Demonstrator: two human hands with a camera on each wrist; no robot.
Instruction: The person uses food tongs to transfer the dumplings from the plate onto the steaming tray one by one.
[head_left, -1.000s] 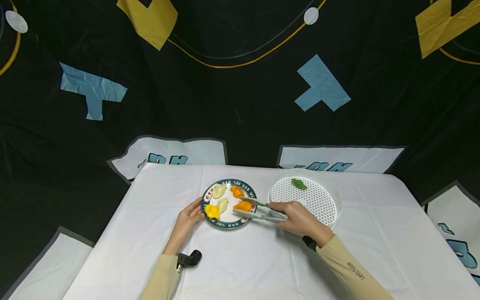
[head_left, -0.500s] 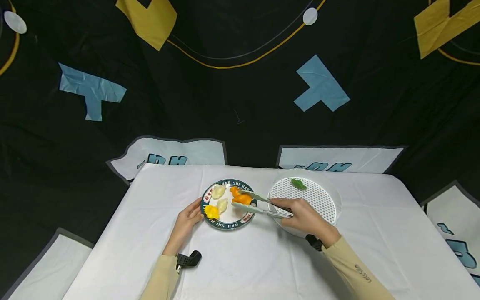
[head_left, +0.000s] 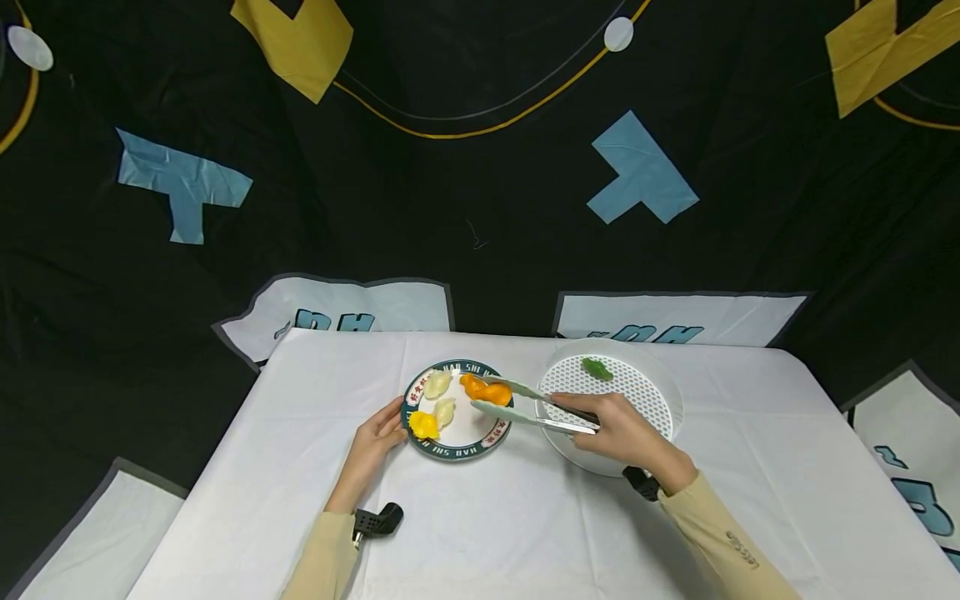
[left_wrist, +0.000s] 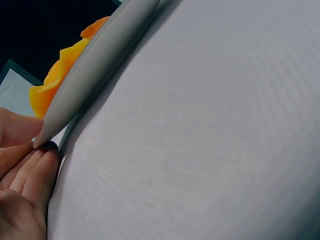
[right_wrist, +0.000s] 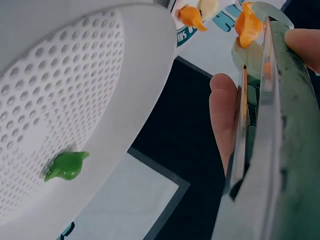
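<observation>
My left hand [head_left: 377, 439] pinches the left rim of a green-edged plate [head_left: 456, 452], thumb above and fingers below in the left wrist view. My right hand [head_left: 617, 427] grips pale green kitchen tongs [head_left: 536, 419]. An orange dumpling-like piece [head_left: 496, 394] sits between their tips, over the plate's right side; the right wrist view also shows this orange piece [right_wrist: 248, 25] there. Another orange piece [head_left: 471, 383] lies on the plate, along with pale dumpling-like pieces [head_left: 437, 383] and a yellow ruffled one [head_left: 423, 424].
Right of the plate stands a round white steamer basket [head_left: 671, 392] with a perforated base, partly behind the right hand. A green piece [head_left: 597, 368] lies inside it. White cloth covers the table [head_left: 480, 533]. A black curtain [head_left: 420, 217] hangs behind.
The right hand and tongs have shifted right; the tips have drawn closer about the front orange piece, which has moved up and slightly right. The left hand stays at the plate rim.
</observation>
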